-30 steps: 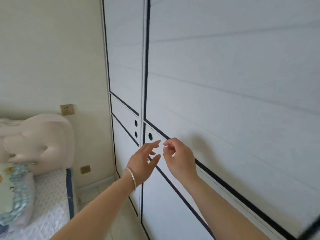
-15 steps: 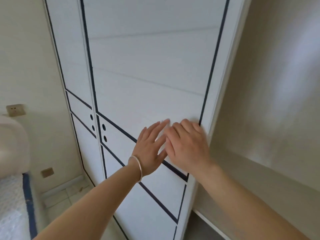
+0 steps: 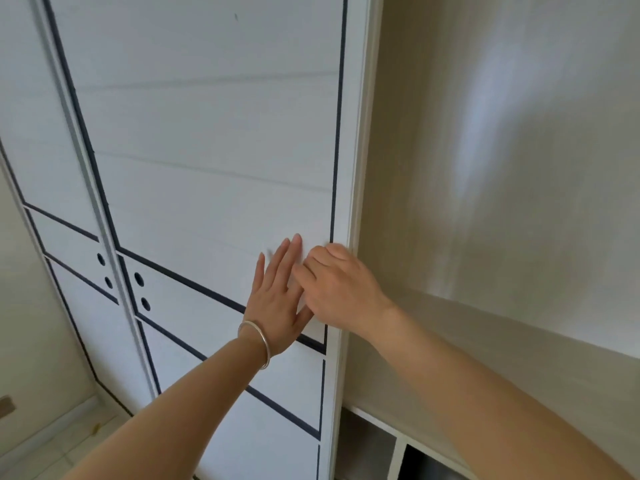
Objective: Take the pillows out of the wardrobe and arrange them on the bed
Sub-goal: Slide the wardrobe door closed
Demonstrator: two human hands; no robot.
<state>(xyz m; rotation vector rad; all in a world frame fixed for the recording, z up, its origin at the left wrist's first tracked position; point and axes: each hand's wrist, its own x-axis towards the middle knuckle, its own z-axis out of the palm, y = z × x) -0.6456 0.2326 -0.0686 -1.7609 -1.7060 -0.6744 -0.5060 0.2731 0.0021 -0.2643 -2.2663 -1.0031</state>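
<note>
A white sliding wardrobe door (image 3: 207,168) with dark trim lines fills the left and middle of the view. My left hand (image 3: 277,299), with a silver bangle on the wrist, lies flat and open against the door near its right edge. My right hand (image 3: 341,289) rests beside it with its fingers curled at the door's right edge (image 3: 349,202). To the right of that edge the beige inside of the wardrobe (image 3: 502,150) stands exposed, with a shelf (image 3: 485,327) running across. No pillow and no bed are in view.
A second door panel (image 3: 52,150) with round finger holes (image 3: 104,270) overlaps at the left. Low compartments (image 3: 374,445) show at the bottom under the shelf. Pale floor tiles (image 3: 52,441) and a wall socket (image 3: 5,405) are at the lower left.
The view has swung right; the bed and headboard have left the frame. Both hands moved from the finger holes to the door's right edge, and the wardrobe opening has widened as the door slid left.
</note>
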